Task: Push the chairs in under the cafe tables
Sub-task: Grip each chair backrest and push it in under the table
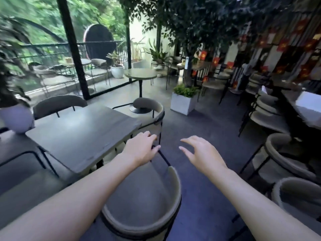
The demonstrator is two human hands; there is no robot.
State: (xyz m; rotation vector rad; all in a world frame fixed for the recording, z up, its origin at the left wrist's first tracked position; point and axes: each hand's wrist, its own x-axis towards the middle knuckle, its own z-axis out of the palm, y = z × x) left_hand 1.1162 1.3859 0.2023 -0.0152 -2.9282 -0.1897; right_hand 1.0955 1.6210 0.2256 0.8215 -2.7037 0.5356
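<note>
A café terrace, half indoors and half open to greenery. Square grey table point(83, 134) ringed by curved-back chairs point(147, 108); round pedestal table point(140, 73) farther back; more tables and matching chairs in rows along the right side point(271, 117). Glass wall with black posts point(73, 49), a railed balcony with further seating beyond. Potted plants point(184, 100) throughout, leafy branches overhead, strings of small red flags point(217, 60) at right.

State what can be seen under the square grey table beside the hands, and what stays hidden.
Under the square grey table, pale chair seats and black legs show at its near edge. The tabletop covers everything farther in.
</note>
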